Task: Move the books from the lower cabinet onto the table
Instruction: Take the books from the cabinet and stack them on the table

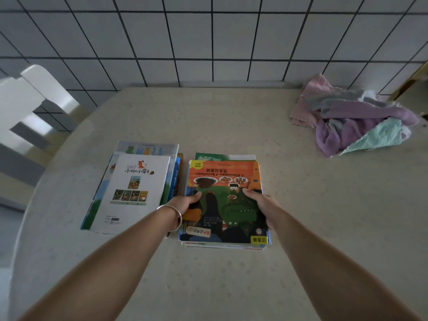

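Fingers of both hands, left hand point(185, 203) and right hand point(260, 203), pinch the orange book stack's point(222, 177) side edges beside the white stack point(136, 188).

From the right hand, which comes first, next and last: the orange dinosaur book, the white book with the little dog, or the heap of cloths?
1. Orange dinosaur book: atop the right stack, under the right hand, in its grip.
2. White dog book: atop the left stack, beyond the left hand.
3. Heap of cloths: at the table's far right corner.
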